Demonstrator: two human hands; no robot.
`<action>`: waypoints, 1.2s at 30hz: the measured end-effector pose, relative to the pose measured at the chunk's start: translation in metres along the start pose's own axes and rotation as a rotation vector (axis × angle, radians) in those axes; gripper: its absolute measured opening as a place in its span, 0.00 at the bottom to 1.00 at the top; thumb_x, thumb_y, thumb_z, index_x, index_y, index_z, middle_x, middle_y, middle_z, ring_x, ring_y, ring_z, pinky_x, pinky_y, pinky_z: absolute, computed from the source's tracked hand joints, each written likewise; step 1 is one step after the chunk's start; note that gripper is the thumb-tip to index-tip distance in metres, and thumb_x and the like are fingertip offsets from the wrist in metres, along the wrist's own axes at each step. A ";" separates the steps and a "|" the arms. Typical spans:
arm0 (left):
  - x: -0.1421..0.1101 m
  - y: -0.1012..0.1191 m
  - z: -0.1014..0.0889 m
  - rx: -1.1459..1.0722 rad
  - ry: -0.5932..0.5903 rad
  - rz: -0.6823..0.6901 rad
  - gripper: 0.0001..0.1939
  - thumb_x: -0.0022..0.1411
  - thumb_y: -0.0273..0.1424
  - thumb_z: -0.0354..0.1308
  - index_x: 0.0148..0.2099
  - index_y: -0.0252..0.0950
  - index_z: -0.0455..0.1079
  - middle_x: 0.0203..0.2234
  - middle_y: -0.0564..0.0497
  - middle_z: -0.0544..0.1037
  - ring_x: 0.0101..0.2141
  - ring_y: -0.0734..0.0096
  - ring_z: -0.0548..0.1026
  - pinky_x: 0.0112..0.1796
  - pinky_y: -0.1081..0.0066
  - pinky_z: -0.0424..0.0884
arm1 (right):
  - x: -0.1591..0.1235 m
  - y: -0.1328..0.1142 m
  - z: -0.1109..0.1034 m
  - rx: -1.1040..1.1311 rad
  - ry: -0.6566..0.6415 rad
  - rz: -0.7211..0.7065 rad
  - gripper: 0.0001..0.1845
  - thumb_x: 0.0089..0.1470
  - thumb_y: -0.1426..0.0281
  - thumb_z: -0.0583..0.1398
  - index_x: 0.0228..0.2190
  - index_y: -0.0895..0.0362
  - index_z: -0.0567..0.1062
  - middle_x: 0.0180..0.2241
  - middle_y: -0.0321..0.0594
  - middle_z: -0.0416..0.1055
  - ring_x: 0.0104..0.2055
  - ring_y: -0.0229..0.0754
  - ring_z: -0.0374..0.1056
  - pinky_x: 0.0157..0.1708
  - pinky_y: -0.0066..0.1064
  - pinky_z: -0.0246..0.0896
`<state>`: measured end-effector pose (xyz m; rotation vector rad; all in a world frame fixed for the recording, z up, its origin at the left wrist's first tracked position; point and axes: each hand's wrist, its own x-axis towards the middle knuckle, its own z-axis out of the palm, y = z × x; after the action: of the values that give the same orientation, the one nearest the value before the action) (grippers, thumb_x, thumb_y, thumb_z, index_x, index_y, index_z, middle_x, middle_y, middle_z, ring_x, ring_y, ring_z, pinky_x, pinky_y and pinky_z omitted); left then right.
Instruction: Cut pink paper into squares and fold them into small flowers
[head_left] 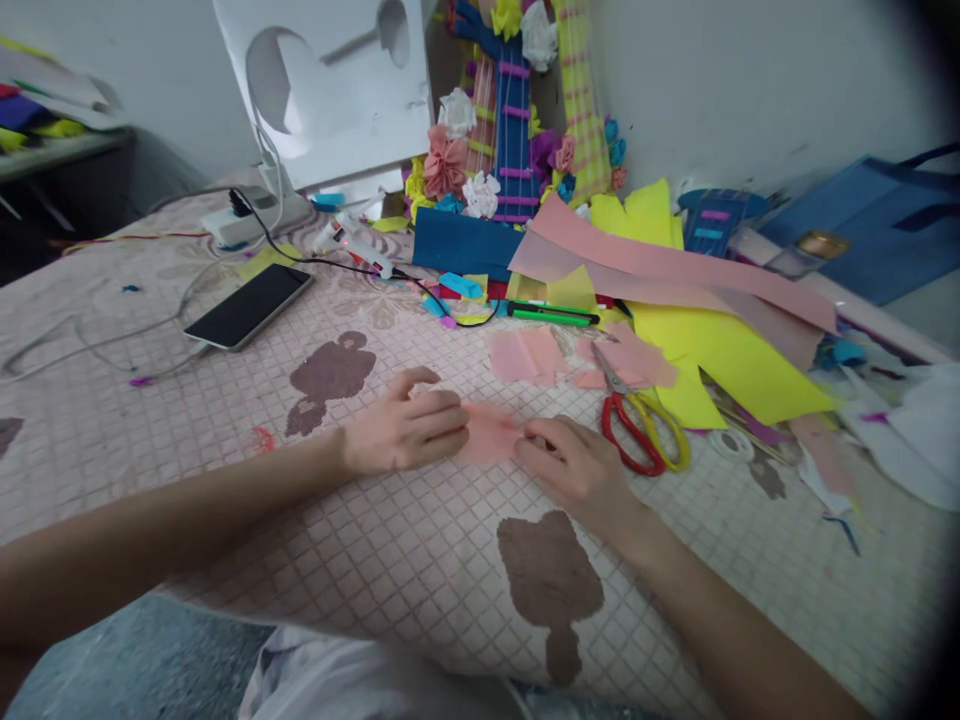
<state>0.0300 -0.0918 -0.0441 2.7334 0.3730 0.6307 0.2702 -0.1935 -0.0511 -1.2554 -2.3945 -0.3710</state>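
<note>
Between my two hands a small piece of pink crepe paper (486,440) is held just over the patterned tablecloth, slightly blurred. My left hand (409,425) has its fingers curled onto the paper's left edge. On the right edge, my right hand (577,465) pinches the paper between thumb and fingers. Beyond the hands lie cut pink paper pieces (527,356). A pair of scissors (637,430) with one red and one yellow handle rests beside my right hand, its blades over more pink pieces (645,362).
A phone (249,306) on a cable lies at the left, near a power strip (251,218) and a glue gun (356,250). A green cutter (553,314), blue sheet (466,240), pink strips (675,265) and yellow paper (739,360) spread behind. Decorated paper guitars (516,130) lean on the wall.
</note>
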 end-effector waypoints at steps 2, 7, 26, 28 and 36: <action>-0.004 0.003 0.002 0.031 -0.027 0.038 0.11 0.66 0.26 0.47 0.44 0.44 0.68 0.39 0.54 0.75 0.44 0.71 0.70 0.55 0.57 0.54 | 0.000 0.001 0.000 -0.010 -0.051 -0.017 0.14 0.57 0.80 0.50 0.35 0.56 0.73 0.35 0.44 0.72 0.34 0.41 0.67 0.31 0.33 0.65; -0.012 0.007 0.007 0.259 -0.043 0.125 0.13 0.68 0.23 0.43 0.47 0.41 0.65 0.41 0.51 0.75 0.43 0.71 0.70 0.53 0.57 0.54 | -0.002 0.001 0.001 0.011 -0.077 0.018 0.10 0.56 0.78 0.53 0.38 0.58 0.71 0.39 0.45 0.71 0.35 0.42 0.68 0.32 0.33 0.66; -0.009 0.025 0.019 0.130 0.032 -0.075 0.07 0.65 0.27 0.51 0.36 0.37 0.70 0.32 0.51 0.74 0.36 0.69 0.69 0.45 0.62 0.58 | -0.005 0.000 0.006 0.364 -0.129 0.143 0.07 0.57 0.75 0.54 0.35 0.55 0.72 0.38 0.42 0.72 0.39 0.40 0.70 0.36 0.32 0.68; -0.008 0.026 0.020 0.058 0.020 -0.154 0.06 0.64 0.27 0.52 0.36 0.37 0.70 0.32 0.51 0.74 0.37 0.69 0.69 0.42 0.63 0.59 | -0.004 0.000 0.007 0.435 -0.139 0.194 0.06 0.57 0.75 0.55 0.35 0.55 0.71 0.38 0.40 0.71 0.39 0.39 0.70 0.37 0.30 0.67; -0.005 0.023 0.026 -0.150 0.055 -0.344 0.03 0.58 0.28 0.57 0.35 0.35 0.71 0.34 0.49 0.72 0.39 0.66 0.68 0.40 0.65 0.63 | 0.001 -0.004 0.002 0.584 -0.189 0.258 0.06 0.57 0.76 0.54 0.33 0.54 0.69 0.36 0.39 0.68 0.39 0.39 0.68 0.38 0.31 0.65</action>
<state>0.0413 -0.1209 -0.0603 2.4334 0.7562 0.6121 0.2663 -0.1941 -0.0526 -1.3218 -2.1984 0.5101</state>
